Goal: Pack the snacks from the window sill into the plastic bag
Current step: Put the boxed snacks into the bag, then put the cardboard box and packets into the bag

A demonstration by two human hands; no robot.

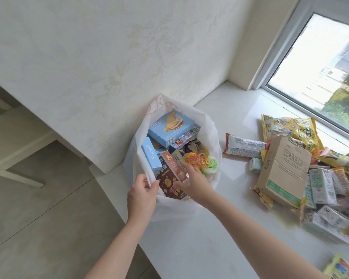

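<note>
A white plastic bag [208, 125] stands open on the white window sill [220, 228], by the wall. Inside lie blue biscuit boxes [170, 127], a brown snack box [170, 186], orange sweets and a green jelly cup [212, 165]. My left hand [142, 195] pinches the bag's near rim. My right hand [193, 181] reaches into the bag's mouth, fingers spread over the brown box; I cannot tell whether it grips anything. More snacks are heaped to the right: a cardboard box [282, 170], a yellow packet [294, 129], a red-ended wrapper [244, 148] and small cartons [320, 186].
The window [320, 73] runs along the sill's far right. A textured white wall rises behind the bag. To the left the sill's edge drops to a tiled floor [48, 208]. Another yellow packet [338, 268] lies at the bottom right.
</note>
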